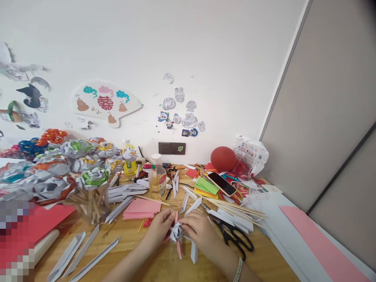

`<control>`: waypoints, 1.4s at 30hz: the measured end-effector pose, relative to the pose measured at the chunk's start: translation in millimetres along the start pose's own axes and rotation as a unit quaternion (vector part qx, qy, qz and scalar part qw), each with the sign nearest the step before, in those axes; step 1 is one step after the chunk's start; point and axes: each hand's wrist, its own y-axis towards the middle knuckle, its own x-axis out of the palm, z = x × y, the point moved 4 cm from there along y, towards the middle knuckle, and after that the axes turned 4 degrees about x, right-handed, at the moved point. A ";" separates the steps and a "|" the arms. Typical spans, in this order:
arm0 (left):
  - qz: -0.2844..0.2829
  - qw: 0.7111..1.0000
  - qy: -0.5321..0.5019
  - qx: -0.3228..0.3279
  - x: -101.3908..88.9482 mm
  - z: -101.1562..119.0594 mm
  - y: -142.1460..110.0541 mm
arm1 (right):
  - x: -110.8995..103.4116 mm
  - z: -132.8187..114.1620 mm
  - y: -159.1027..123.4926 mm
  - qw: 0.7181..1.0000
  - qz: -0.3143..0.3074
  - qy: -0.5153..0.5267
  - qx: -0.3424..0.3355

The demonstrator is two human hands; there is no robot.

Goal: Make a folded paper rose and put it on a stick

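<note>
Both my hands meet low in the middle of the wooden table (138, 250). My left hand (160, 227) and my right hand (198, 231) pinch a small folded paper piece (177, 232), white and grey with pink points, held between the fingertips just above the table. A pink strip and a white folded strip (194, 252) stick out below it. A stack of pink paper sheets (141, 208) lies just beyond my left hand. Black scissors (235, 237) lie to the right of my right hand.
Folded white paper strips (84, 250) lie at the front left. Paper flowers on sticks (67, 172) fill the left. A glue bottle (158, 178), a phone (222, 183), coloured paper, wooden skewers (235, 207) and a red ball (223, 158) crowd the back. A pink sheet (317, 243) lies right.
</note>
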 end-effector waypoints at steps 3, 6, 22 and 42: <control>0.025 0.999 0.020 0.010 -1.2 1.8 -0.8 | 4.6 0.0 -2.1 0.999 0.018 -0.020 -0.040; 0.041 0.998 0.033 0.016 -3.2 0.4 -0.4 | 6.8 -5.1 -4.5 0.992 0.025 -0.065 -0.105; 0.041 0.999 -0.016 -0.027 -5.0 -9.3 0.3 | -1.2 -10.5 -7.5 0.998 -0.034 0.005 -0.057; 0.087 0.994 -0.035 -0.053 2.5 -20.8 -6.3 | 19.6 -5.1 -7.6 0.992 0.048 -0.113 0.015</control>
